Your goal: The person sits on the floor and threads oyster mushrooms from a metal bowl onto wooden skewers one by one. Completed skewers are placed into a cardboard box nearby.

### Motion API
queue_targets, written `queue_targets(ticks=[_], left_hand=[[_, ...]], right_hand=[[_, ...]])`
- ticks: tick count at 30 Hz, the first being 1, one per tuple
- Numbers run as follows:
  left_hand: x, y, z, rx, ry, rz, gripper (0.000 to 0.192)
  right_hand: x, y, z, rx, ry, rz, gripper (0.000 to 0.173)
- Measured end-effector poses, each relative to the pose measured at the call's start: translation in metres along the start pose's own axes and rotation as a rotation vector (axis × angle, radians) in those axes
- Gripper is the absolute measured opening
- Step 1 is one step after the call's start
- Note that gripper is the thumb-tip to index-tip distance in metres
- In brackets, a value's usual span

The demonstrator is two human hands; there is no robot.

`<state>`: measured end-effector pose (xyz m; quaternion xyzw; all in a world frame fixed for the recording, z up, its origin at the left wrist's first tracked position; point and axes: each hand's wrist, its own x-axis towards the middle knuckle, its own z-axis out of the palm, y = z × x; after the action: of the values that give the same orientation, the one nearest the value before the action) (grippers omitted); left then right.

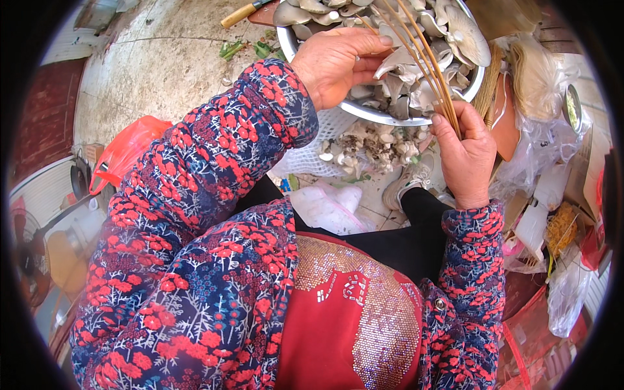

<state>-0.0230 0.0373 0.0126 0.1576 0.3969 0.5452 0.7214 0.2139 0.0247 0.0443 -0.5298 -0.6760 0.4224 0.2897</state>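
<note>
My right hand [465, 151] grips a bundle of thin brown sticks [431, 63] near their lower ends. They fan up and leftward over a metal basin [363, 113] heaped with grey oyster mushrooms [458, 34]. My left hand [336, 63] is above the basin's left side, thumb and fingertips beside the sticks. Torn pale mushroom pieces [407, 63] lie close by its fingertips; whether the fingers pinch one is unclear. Below the basin, mushroom stem ends and clumps [375, 144] sit by a white mesh bag or basket [319, 158].
A wooden knife handle [237, 16] and green leaf scraps [233, 49] are at the upper left. At left lies a red plastic bag [131, 148]. A straw broom [493, 73], clear plastic bags [529, 136] and clutter crowd the right. A white bag [326, 204] rests between the legs, near a shoe [402, 185].
</note>
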Motion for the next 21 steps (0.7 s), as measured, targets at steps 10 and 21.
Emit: queue_targets(ticks=[10,21], left_hand=[[0.014,0.022,-0.018,0.915,0.041,0.213,0.023],[0.003,-0.003,-0.005,2.038,-0.010,0.321,0.025]], right_hand=[[0.002,-0.010,-0.009,0.094,0.030,0.086,0.011],[0.001,-0.007,-0.005,0.017,0.030,0.017,0.010]])
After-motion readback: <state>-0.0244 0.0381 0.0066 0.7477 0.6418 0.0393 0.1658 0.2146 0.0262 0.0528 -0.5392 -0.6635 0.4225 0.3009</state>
